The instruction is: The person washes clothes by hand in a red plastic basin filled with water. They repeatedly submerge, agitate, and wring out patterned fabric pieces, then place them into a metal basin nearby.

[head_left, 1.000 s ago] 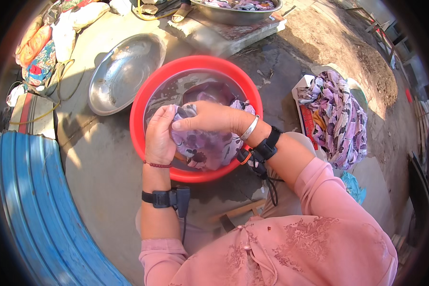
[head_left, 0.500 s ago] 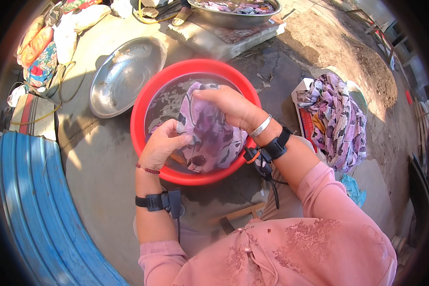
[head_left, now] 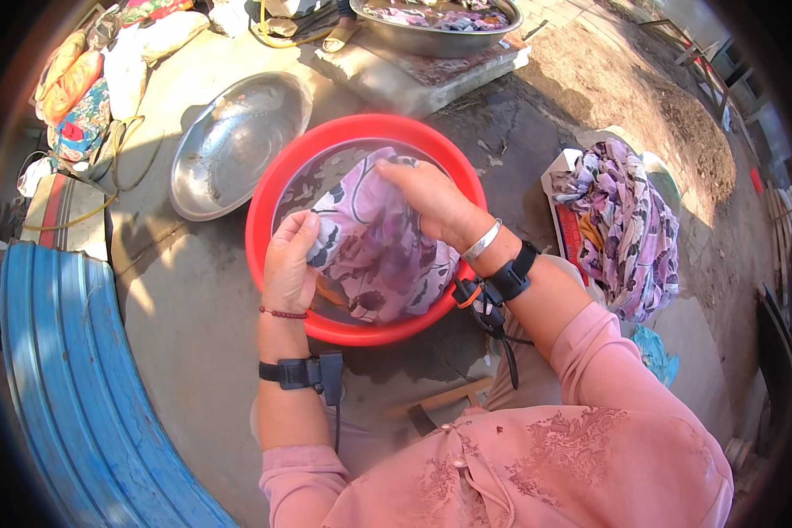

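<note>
A wet cloth [head_left: 383, 251], pinkish purple with dark floral patches, is stretched between my two hands over a red plastic basin [head_left: 267, 198]. Its lower part bunches up inside the basin, against the near right wall. Murky water [head_left: 312, 172] shows around it. My left hand [head_left: 290, 255] pinches one edge of the cloth between thumb and fingers. Higher up, my right hand [head_left: 431, 207] grips the fabric, thumb on top; its fingers are partly hidden behind it. A small orange-brown patch [head_left: 330, 290] shows beside the cloth, too covered to name.
Left of the basin, a shallow metal basin [head_left: 238, 145] lies tilted. Floral cloth [head_left: 625, 229] is heaped on the right. At the back, a large metal basin [head_left: 440, 40] of laundry sits on a slab [head_left: 422, 79]. Blue corrugated sheeting [head_left: 66, 370] lines the left.
My left hand has moved a little left and up, and more of the cloth's edge is spread between my hands. My right hand has shifted slightly right, still gripping.
</note>
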Action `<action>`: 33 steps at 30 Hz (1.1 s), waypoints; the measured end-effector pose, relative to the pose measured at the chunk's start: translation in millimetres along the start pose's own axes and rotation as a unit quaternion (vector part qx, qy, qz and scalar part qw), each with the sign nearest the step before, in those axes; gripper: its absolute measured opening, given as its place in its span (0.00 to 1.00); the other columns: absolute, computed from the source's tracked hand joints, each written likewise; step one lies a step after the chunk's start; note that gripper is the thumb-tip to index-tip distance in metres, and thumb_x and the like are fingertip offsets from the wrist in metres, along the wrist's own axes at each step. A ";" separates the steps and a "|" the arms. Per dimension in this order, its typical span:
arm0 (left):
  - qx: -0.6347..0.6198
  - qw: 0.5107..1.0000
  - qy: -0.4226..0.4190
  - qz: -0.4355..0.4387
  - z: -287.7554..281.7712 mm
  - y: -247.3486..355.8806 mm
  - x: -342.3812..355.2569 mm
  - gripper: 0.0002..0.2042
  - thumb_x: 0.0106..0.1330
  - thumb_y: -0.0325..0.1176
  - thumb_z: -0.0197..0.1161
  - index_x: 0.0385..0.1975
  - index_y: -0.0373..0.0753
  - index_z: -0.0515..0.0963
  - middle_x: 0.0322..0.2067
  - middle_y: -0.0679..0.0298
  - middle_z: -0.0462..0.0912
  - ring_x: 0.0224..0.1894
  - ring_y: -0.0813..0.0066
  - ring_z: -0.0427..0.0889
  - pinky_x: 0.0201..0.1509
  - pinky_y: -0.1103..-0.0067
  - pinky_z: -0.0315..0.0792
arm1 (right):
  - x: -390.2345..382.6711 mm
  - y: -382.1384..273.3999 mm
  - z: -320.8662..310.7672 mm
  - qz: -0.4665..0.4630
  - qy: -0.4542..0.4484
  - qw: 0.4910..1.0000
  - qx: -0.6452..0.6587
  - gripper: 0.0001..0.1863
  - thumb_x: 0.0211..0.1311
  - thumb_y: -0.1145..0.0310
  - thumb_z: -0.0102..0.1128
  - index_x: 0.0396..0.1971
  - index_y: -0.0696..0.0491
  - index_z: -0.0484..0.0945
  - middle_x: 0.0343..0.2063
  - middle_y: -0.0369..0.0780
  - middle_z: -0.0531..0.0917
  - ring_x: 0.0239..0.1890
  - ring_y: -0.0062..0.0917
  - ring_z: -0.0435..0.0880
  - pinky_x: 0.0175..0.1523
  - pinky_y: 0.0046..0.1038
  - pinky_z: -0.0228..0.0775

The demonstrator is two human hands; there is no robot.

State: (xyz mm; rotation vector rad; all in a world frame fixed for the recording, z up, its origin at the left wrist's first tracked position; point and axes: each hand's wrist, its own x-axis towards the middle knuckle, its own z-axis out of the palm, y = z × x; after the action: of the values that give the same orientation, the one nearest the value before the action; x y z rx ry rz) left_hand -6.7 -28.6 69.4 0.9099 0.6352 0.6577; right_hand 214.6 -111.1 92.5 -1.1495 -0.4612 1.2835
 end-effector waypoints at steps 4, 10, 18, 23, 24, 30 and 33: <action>0.020 0.997 -0.056 -0.057 20.7 7.9 -6.0 0.12 0.69 0.29 0.66 0.50 0.34 0.77 0.44 0.63 0.85 0.45 0.76 0.83 0.56 0.75 0.76 | 2.7 1.3 -3.6 0.022 0.013 0.996 0.089 0.12 0.73 0.67 0.55 0.44 0.60 0.82 0.42 0.41 0.87 0.42 0.27 0.86 0.48 0.30 0.77; 0.112 0.989 -0.068 -0.071 3.4 -2.2 -1.4 0.13 0.67 0.26 0.66 0.51 0.36 0.76 0.46 0.64 0.84 0.49 0.75 0.82 0.59 0.75 0.74 | 4.1 -2.8 -8.7 0.041 0.009 0.984 0.176 0.12 0.74 0.67 0.53 0.44 0.58 0.81 0.42 0.42 0.87 0.42 0.30 0.87 0.48 0.32 0.79; -0.035 0.997 -0.023 0.072 10.3 -5.2 7.4 0.12 0.73 0.27 0.59 0.53 0.36 0.74 0.53 0.58 0.81 0.56 0.68 0.81 0.66 0.65 0.72 | 9.4 0.8 -10.9 0.028 0.035 0.982 0.184 0.11 0.73 0.67 0.56 0.45 0.57 0.81 0.42 0.39 0.86 0.44 0.26 0.85 0.50 0.30 0.77; -0.098 0.993 0.014 0.059 8.9 -10.0 9.1 0.13 0.76 0.32 0.58 0.56 0.36 0.74 0.54 0.58 0.82 0.57 0.65 0.81 0.67 0.63 0.72 | 7.8 3.3 -1.9 -0.046 0.083 0.995 0.014 0.12 0.71 0.64 0.60 0.46 0.56 0.81 0.41 0.39 0.86 0.43 0.23 0.84 0.48 0.30 0.74; -0.114 0.992 0.022 0.050 6.2 -11.7 9.2 0.14 0.76 0.33 0.57 0.56 0.35 0.74 0.54 0.59 0.82 0.56 0.65 0.81 0.66 0.63 0.73 | -0.2 2.5 7.7 -0.086 0.082 0.991 -0.069 0.12 0.71 0.63 0.60 0.45 0.56 0.81 0.38 0.40 0.85 0.40 0.24 0.83 0.46 0.31 0.74; -0.032 0.999 0.004 0.035 55.4 -37.0 -1.9 0.16 0.80 0.34 0.50 0.62 0.34 0.72 0.55 0.58 0.81 0.56 0.68 0.81 0.65 0.69 0.72 | 0.6 54.4 28.4 -0.365 0.129 0.818 -0.426 0.14 0.69 0.61 0.59 0.42 0.57 0.76 0.34 0.51 0.83 0.38 0.48 0.83 0.46 0.43 0.73; 0.006 1.000 -0.013 0.016 61.5 -32.4 -5.4 0.18 0.80 0.34 0.49 0.64 0.32 0.70 0.55 0.59 0.80 0.56 0.70 0.81 0.64 0.69 0.73 | 29.9 40.6 5.8 -0.200 0.175 0.872 -0.411 0.15 0.70 0.59 0.56 0.40 0.58 0.73 0.38 0.56 0.82 0.45 0.53 0.81 0.50 0.48 0.71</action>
State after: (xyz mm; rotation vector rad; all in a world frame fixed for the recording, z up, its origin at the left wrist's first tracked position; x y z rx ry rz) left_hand 42.6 -77.8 71.3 0.9400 0.6024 0.6699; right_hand 198.2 -87.0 50.9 -1.8308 -0.9629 0.4659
